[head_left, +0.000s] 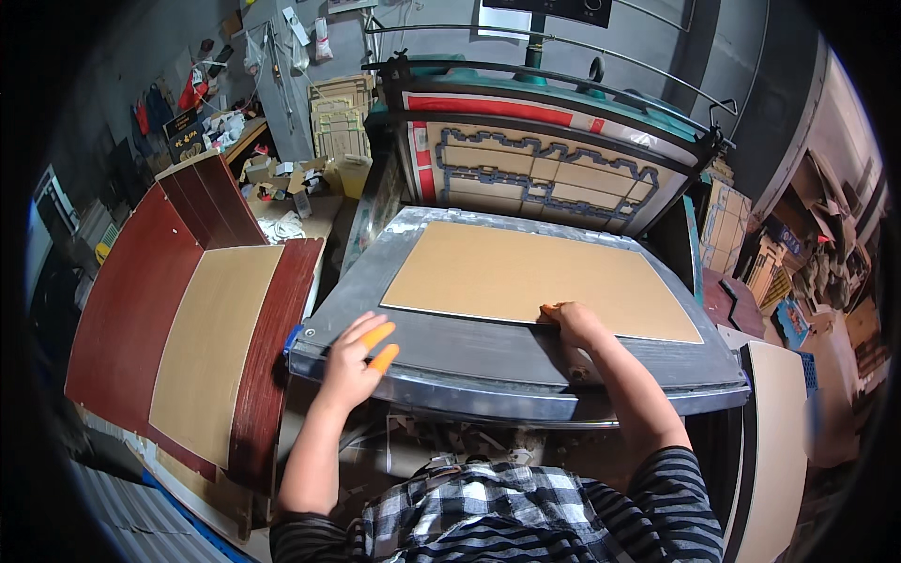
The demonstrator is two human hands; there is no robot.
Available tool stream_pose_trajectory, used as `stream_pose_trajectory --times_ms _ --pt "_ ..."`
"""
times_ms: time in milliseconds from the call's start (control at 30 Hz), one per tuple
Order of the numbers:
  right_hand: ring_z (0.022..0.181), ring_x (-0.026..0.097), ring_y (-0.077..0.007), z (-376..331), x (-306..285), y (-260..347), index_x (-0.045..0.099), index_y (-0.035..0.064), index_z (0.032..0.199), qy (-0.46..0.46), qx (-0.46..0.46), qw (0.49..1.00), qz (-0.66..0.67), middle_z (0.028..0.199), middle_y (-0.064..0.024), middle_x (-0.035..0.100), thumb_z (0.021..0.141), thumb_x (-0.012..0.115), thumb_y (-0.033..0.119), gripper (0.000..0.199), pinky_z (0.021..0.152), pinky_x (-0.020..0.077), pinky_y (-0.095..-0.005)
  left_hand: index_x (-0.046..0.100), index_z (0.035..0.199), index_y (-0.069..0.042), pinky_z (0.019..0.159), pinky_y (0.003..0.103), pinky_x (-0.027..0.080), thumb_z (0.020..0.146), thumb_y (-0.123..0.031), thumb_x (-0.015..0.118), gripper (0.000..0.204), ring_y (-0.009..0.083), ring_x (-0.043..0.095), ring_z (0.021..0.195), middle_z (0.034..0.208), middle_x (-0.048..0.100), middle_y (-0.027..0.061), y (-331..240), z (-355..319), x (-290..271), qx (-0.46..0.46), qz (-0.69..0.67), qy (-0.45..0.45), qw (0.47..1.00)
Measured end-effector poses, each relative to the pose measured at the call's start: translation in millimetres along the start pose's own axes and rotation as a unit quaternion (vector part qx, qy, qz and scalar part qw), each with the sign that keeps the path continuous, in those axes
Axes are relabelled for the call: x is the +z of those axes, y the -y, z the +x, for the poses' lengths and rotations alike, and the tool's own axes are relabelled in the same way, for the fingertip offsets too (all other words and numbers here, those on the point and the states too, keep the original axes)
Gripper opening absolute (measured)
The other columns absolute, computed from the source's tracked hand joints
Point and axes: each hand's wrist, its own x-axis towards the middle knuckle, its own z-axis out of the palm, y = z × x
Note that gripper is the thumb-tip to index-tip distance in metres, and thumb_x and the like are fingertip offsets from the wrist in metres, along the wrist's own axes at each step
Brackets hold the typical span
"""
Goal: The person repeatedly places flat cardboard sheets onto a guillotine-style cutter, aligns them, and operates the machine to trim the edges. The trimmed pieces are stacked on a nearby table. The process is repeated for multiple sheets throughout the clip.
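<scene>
Tan sheet [535, 277] is laid flat on the grey plate [441, 349], set toward plate's back; bare metal is exposed along plate's front & L side. A thin pale line is shown along the sheet's near edge.

R hand [576, 325] is placed at that near edge, a bit R of plate's middle. Fingers are bent & the edge is touched; whether sheet is pinched or just pressed can't be told, as fingertips are partly hidden. Some orange is seen at the fingertips.

L hand [353, 361] is held over plate's front L corner, fingers spread, nothing gripped, kept apart from the sheet's near L corner. Orange covers [377, 335] are worn on two of its fingers.

Forearms are bared below striped sleeves [680, 497]; checked cloth [479, 511] is worn, seen in front of plate.

Behind plate, the lid [619, 131] is tilted up, w/ a die board [587, 178] fixed on its inner face: tan, dk stepped outline. Red strip [493, 109] is set above die board. Rail [563, 42] is run across, above & behind plate.

L of plate: dk red boards [122, 310] are stood & laid, w/ a tan panel [211, 347] btwn them. R of plate, toward front: another tan board [777, 450] is set.
</scene>
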Motion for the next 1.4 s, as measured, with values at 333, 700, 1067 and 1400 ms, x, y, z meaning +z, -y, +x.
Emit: stream_pose_trajectory --times_ms 333,700,1067,1400 --pt "0.098 0.064 -0.0242 35.7 -32.6 -1.0 0.066 0.0123 0.108 0.164 -0.075 0.982 -0.047 0.097 -0.0095 0.07 0.069 0.066 -0.002 0.042 0.078 0.0485 -0.0347 0.046 0.136 -0.004 0.115 0.045 0.021 0.085 -0.045 0.063 0.068 0.0311 0.03 0.139 0.146 0.04 0.0144 -54.7 70.3 120.2 0.105 0.186 0.364 0.906" --pt "0.106 0.061 -0.0321 46.3 -15.9 -16.6 0.069 0.0185 0.113 0.17 0.011 0.983 0.074 0.111 -0.0108 0.068 0.071 0.069 0.047 0.05 0.089 0.0477 -0.0377 0.027 0.147 -0.003 0.116 0.044 0.018 0.09 -0.037 0.053 0.072 0.0299 0.021 0.143 0.154 0.026 0.0114 -76.3 82.0 185.6 -0.01 0.183 0.459 0.869" --pt "0.11 0.056 -0.0386 108.4 -193.5 37.5 0.026 0.0131 0.147 -0.381 -0.101 0.917 0.053 0.137 -0.0211 0.044 0.073 0.076 0.027 0.089 0.089 0.0489 -0.0446 0.041 0.139 -0.006 0.108 0.051 0.027 0.087 -0.07 0.041 0.083 0.0346 0.037 0.133 0.143 0.041 0.0196 -52.8 67.7 190.6 0.003 0.161 0.41 0.898" --pt "0.099 0.066 -0.0282 166.2 -400.4 71.7 0.041 0.0145 0.14 -0.406 0.098 0.907 -0.045 0.113 -0.0132 0.063 0.088 0.053 0.015 0.054 0.082 0.0531 -0.0394 0.059 0.12 -0.006 0.101 0.05 0.031 0.081 -0.065 0.056 0.071 0.0304 0.046 0.122 0.13 0.053 0.0088 -41.8 49.3 209.0 0.117 0.138 0.22 0.959"
